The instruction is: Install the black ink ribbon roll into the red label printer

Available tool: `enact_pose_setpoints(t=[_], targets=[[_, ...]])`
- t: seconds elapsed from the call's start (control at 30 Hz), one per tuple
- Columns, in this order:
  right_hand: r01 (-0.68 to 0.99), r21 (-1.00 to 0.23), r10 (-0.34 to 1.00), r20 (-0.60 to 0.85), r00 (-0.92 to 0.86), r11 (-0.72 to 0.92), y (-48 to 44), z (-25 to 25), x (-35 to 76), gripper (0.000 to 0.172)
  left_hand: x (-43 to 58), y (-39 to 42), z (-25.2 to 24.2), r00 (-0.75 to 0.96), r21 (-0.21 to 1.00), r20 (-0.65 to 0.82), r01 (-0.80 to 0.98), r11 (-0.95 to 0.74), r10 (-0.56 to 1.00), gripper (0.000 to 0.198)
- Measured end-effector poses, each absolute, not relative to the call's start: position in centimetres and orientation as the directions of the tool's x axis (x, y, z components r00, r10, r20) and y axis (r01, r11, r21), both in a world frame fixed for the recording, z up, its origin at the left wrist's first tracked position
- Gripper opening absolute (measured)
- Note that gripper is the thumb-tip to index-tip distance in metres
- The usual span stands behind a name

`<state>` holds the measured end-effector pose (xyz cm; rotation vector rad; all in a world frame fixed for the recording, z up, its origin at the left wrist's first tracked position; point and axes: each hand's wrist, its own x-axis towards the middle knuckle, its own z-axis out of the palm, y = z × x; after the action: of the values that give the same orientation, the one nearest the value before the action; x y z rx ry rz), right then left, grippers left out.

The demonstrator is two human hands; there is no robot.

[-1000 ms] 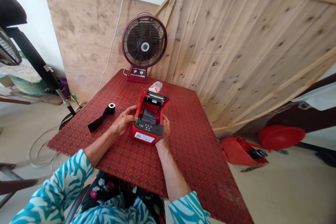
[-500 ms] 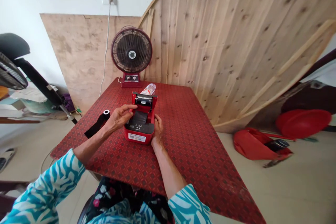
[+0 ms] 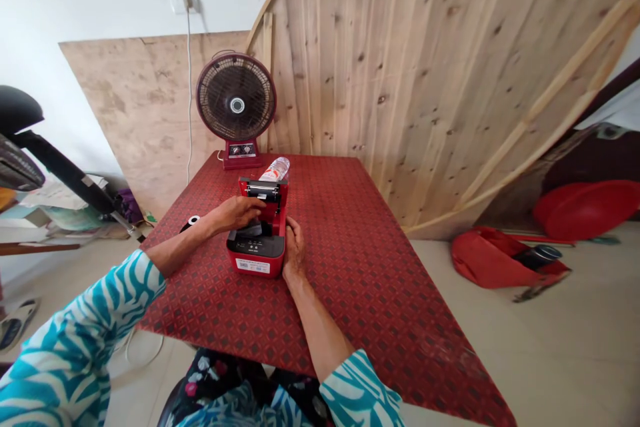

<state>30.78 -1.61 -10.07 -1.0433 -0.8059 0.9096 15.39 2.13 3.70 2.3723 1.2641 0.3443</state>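
Observation:
A red and black label printer [image 3: 255, 250] stands on the table with its lid [image 3: 265, 189] raised, its white label facing me. My left hand [image 3: 239, 212] reaches over the open compartment from the left. Its fingers are bent together at a black ribbon [image 3: 250, 229] inside; the fingertips are partly hidden. Against the printer's right side, my right hand [image 3: 294, 247] steadies the body, fingers along the edge. Left of the printer lies a small roll [image 3: 193, 221] with a white core, mostly covered by my left forearm.
Behind the printer a clear plastic bottle [image 3: 277, 169] lies on its side. A dark red fan [image 3: 237, 105] stands at the back of the patterned table [image 3: 340, 267]. Wooden boards [image 3: 375, 67] lean against the wall. A red bag [image 3: 495, 257] is on the floor at right.
My left hand has moved further over the open printer, its fingers more bent, and the black ribbon shows less. My right hand stays on the printer's side. The view has shifted slightly.

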Motion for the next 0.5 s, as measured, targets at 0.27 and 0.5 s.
enact_pose_setpoints(t=[0.27, 0.5], targets=[[-0.263, -0.932, 0.900, 0.124, 0.419, 0.250, -0.9, -11.2, 30.9, 0.037, 17.4, 3.8, 2.6, 0.588, 0.316, -0.073, 0.780, -0.541, 0.805, 0.028], [-0.267, -0.930, 0.897, 0.124, 0.424, 0.254, -1.0, -11.1, 30.7, 0.037, 18.0, 5.0, 2.6, 0.617, 0.325, -0.156, 0.769, -0.550, 0.771, 0.021]])
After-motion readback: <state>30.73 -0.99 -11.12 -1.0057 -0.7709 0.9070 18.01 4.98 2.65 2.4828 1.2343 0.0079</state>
